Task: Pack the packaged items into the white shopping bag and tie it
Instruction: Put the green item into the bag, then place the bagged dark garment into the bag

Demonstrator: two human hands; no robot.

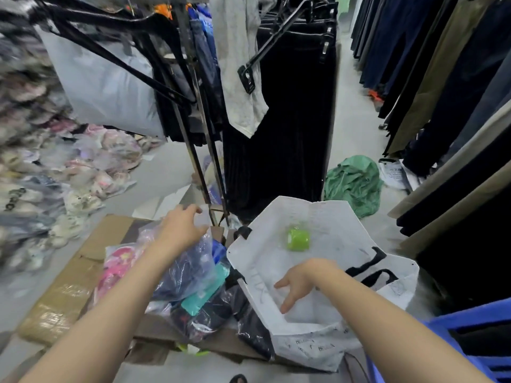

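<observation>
The white shopping bag [326, 217] stands open on the floor at centre right, with black lettering on its side. A green package [298, 238] lies deep inside it. My right hand [300, 281] is inside the bag's mouth with fingers spread downward, holding nothing. A heap of packaged items [193, 277] in clear plastic lies on flattened cardboard to the left of the bag: dark blue clothing, a teal item [206, 293] and a pink item [117, 264]. My left hand [182, 226] hovers over the top of the heap, fingers loosely curved above the clear plastic.
Flattened cardboard [72, 288] lies under the heap. A clothes rack with black garments [279, 120] stands just behind the bag. More hanging trousers [442, 92] line the right side. A green bundle [354, 183] lies on the floor. Packaged goods [36, 161] pile up at left. A blue plastic seat [475, 327] is at lower right.
</observation>
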